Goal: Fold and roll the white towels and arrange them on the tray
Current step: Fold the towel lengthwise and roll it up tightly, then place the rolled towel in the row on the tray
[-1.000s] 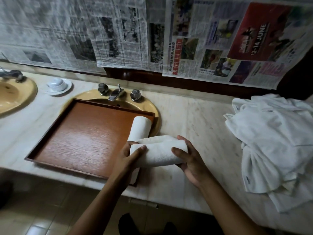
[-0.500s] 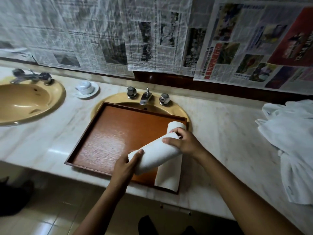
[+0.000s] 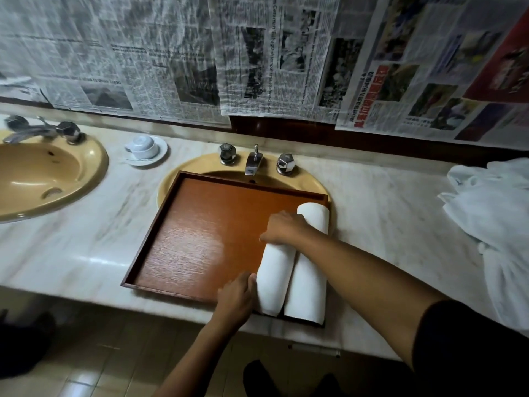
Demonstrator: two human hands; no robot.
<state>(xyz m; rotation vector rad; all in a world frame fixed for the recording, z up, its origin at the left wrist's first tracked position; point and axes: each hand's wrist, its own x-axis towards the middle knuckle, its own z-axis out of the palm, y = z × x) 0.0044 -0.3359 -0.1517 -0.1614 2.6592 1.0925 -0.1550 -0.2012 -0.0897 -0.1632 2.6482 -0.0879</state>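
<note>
A brown wooden tray (image 3: 200,239) lies over a yellow basin on the marble counter. Two rolled white towels lie side by side along its right edge. The right roll (image 3: 310,276) lies free against the rim. The left roll (image 3: 274,276) lies beside it, touching it. My right hand (image 3: 283,227) curls over the far end of the left roll. At its near end my left hand (image 3: 237,299) grips the roll from the left side. A loose pile of white towels (image 3: 492,224) sits on the counter at the far right.
A chrome faucet (image 3: 253,161) with two knobs stands behind the tray. An upturned cup on a saucer (image 3: 144,147) sits to the back left, beside a second yellow sink (image 3: 43,179). Newspaper covers the wall. The counter's front edge runs just under the tray.
Both hands carried the rolled towel from the counter over the tray, turned it lengthwise and lowered it next to the first roll. My view shifted left.
</note>
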